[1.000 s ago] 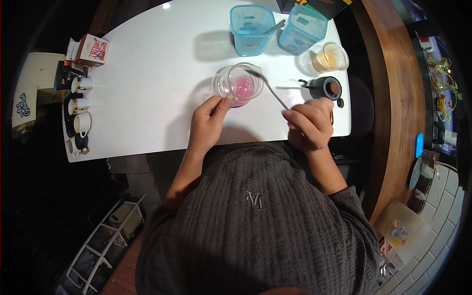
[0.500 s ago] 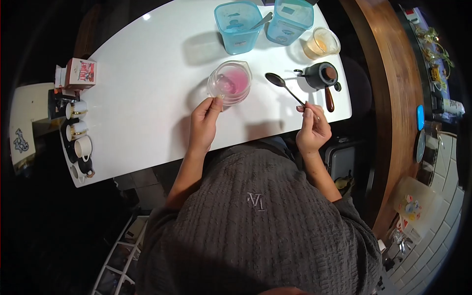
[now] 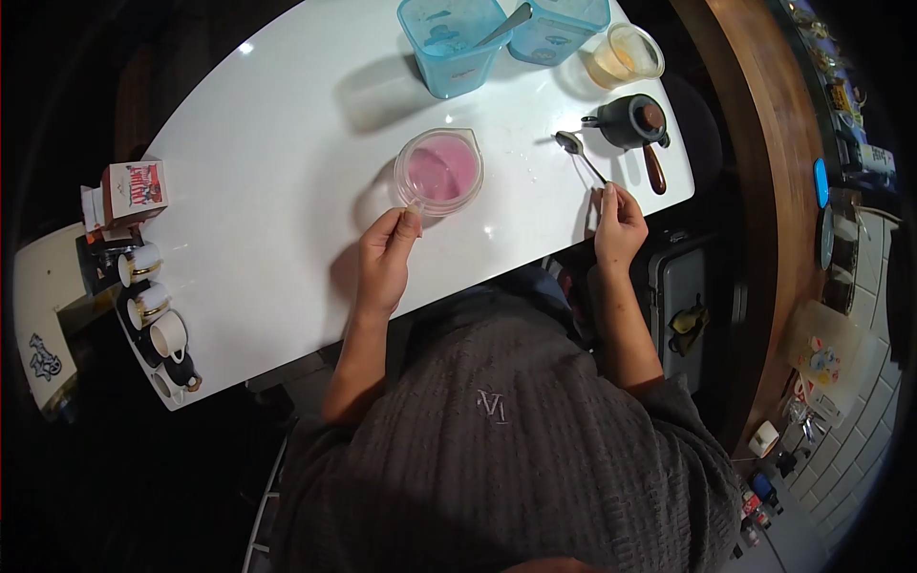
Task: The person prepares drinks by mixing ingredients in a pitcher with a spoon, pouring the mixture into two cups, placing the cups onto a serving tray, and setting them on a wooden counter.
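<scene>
A clear glass measuring cup [image 3: 438,172] with pink liquid stands upright on the white table [image 3: 287,162]. My left hand [image 3: 387,258] pinches its near rim or handle. My right hand [image 3: 619,224] holds the end of a long metal spoon [image 3: 581,153], whose bowl lies on the table right of the cup, next to a small black pot [image 3: 635,122] with a wooden handle.
Two blue plastic tubs [image 3: 449,43] stand at the far edge, one with a utensil in it. A glass with yellowish liquid [image 3: 626,55] sits beside them. A small carton [image 3: 132,186] and several cups [image 3: 153,306] are at the left end. A wooden counter runs along the right.
The spoon came out of the cup and moved right, its bowl now down on the table by the black pot. The cup was tilted and now stands level.
</scene>
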A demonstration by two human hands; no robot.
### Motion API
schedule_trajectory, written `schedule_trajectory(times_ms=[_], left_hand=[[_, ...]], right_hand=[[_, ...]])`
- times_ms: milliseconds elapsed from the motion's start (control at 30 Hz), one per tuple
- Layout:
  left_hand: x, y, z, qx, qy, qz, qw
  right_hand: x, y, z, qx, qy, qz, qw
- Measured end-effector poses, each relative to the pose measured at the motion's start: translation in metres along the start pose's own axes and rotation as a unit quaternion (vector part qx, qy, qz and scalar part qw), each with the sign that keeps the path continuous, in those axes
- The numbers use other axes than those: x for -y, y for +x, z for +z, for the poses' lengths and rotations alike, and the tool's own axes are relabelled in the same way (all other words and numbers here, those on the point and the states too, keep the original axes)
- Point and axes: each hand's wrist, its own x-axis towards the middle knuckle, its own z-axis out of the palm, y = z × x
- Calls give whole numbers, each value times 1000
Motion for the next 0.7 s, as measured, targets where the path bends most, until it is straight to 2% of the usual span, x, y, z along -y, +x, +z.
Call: schedule_trajectory(times_ms=[33, 67, 100, 133, 167, 367, 467, 700], left_hand=[[0, -1, -1, 6, 2, 0, 1000], [0, -1, -1, 12, 5, 2, 1000], [0, -2, -1, 15, 7, -1, 1000], [0, -3, -1, 18, 7, 1, 1000], [0, -4, 0, 22, 7, 3, 1000], [-5, -10, 16, 42, -3, 19, 999], [-10, -17, 29, 47, -4, 20, 999], [-12, -45, 78, 50, -16, 30, 998]], right_hand=[[4, 1, -3, -3, -2, 3, 1000], [8, 3, -8, -1, -214, -92, 973], [11, 4, -11, 2, -414, -182, 892], [10, 4, -10, -12, -411, -139, 901], [8, 5, -10, -14, -412, -136, 901], [-8, 10, -17, -15, -399, -201, 894], [-7, 10, -18, -21, -431, -240, 870], [-11, 12, -25, -6, -394, -253, 883]])
